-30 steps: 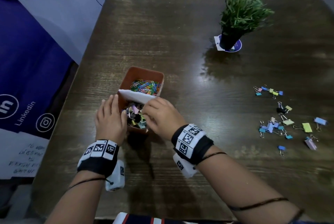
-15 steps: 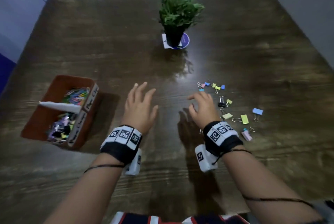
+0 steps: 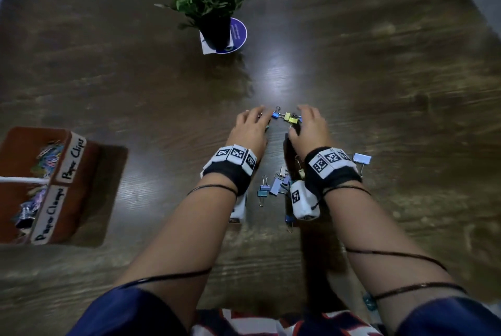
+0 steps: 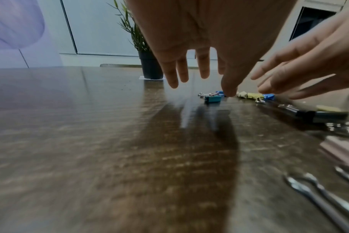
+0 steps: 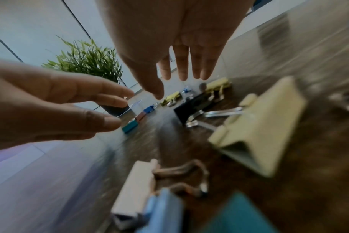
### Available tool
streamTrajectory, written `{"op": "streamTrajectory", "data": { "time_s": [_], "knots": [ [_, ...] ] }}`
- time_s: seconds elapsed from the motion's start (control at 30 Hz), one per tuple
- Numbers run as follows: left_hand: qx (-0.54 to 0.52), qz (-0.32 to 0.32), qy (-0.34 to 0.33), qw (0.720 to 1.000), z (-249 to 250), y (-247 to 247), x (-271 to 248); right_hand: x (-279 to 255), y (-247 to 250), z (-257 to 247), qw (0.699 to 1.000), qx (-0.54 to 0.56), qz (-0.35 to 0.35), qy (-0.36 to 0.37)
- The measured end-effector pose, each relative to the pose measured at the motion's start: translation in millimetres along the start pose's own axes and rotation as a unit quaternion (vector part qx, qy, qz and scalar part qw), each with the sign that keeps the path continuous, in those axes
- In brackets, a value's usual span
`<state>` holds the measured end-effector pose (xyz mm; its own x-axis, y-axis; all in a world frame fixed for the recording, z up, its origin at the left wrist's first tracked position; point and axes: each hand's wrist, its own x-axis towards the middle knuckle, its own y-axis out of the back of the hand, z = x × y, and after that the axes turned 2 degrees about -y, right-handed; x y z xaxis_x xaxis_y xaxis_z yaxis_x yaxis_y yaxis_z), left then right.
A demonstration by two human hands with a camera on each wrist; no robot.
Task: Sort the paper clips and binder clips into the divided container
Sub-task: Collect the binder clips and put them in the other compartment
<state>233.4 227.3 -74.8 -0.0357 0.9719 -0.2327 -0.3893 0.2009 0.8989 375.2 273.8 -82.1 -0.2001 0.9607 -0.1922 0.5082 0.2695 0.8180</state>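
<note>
Wooden table (image 3: 379, 91); left hand (image 3: 250, 129) and right hand (image 3: 309, 129), fingers spread, flank scattered binder clips (image 3: 288, 118). Gathering step; next probably pinching one for the container (image 3: 78, 173).

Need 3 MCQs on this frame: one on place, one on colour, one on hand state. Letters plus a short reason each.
1. Where is the divided container?
A. By the person's left arm
B. Behind the potted plant
C. Between the hands

2. What colour is the binder clip between the two sets of fingertips, nearest the left hand?
A. Red
B. Blue
C. White

3. What is the right hand doing?
A. Gripping the container
B. Fingers spread, reaching down at the row of clips
C. Closed fist, off the table

Answers:
1 A: it sits at the left edge of the head view, beside the left arm.
2 B: the head view shows a blue body.
3 B: the right wrist view shows straight fingers holding nothing.
</note>
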Motion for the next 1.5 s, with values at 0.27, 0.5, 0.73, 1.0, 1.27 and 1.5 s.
{"op": "streamTrajectory", "data": {
  "time_s": [0.27, 0.5, 0.73, 1.0, 1.27, 1.5],
  "knots": [
    [0.038, -0.011, -0.031, 0.999, -12.7, -4.4, 21.2, 20.2, -23.4, -10.8, 0.983, -0.082, -0.142, 0.083],
    [0.027, -0.003, -0.042, 0.999, -12.3, -5.3, 9.5, 8.9, -14.7, -4.8, 0.982, -0.102, -0.123, 0.101],
    [0.017, -0.021, -0.020, 0.999, -22.4, -6.2, -21.8, -22.6, -9.7, -2.0, 0.985, -0.136, -0.078, 0.078],
    [-0.073, -0.038, 0.051, 0.995, -40.5, -11.4, -60.8, -49.4, -12.2, -13.4, 0.978, -0.164, -0.118, 0.055],
    [-0.008, -0.032, 0.007, 0.999, -54.5, -4.3, -88.3, -62.2, -23.5, -33.1, 0.984, -0.104, -0.145, 0.010],
    [-0.044, 0.009, 0.032, 0.999, -77.1, -0.3, -110.8, -72.6, -35.0, -48.7, 0.979, -0.035, -0.197, -0.045]
  ]
}}
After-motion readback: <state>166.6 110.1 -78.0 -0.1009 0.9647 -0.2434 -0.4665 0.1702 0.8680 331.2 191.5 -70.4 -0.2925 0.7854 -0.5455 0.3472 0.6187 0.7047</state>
